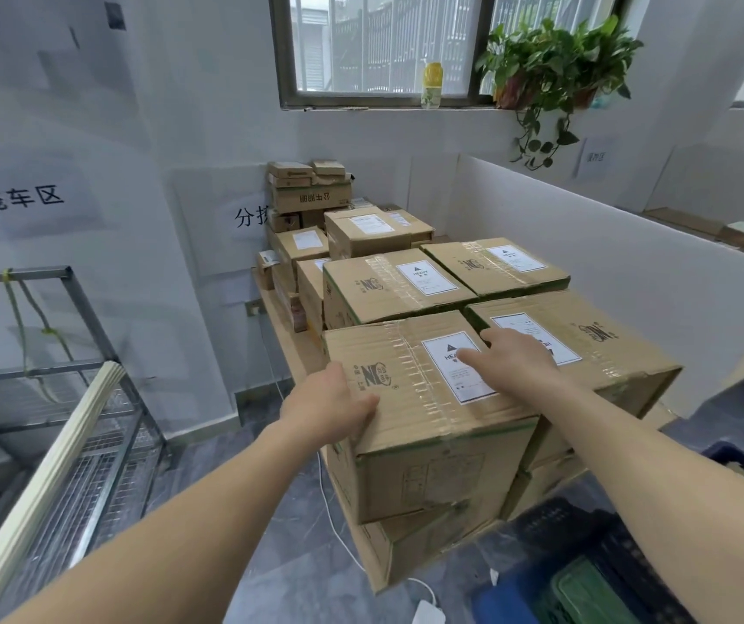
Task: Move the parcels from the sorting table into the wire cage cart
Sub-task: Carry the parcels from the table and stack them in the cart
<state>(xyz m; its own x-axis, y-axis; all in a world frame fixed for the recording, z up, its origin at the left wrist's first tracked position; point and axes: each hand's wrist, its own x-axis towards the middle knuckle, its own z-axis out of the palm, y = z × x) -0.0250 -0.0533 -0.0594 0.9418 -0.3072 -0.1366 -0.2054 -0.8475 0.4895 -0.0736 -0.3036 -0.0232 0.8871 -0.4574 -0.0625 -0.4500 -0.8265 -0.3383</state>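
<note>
The nearest taped brown cardboard parcel [424, 412] is gripped at its left edge by the left hand [332, 405]; its white label is touched by the right hand [512, 360], fingers relaxed.

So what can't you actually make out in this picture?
- Small print on the white label of the nearest box, head view: too small, and the right hand covers part of it.
- The wall sign behind the stack: the back boxes hide its right part.
- The wire cage cart: cut off by the left edge.
- The left hand: its fingertips are hidden over the box's side.
</note>
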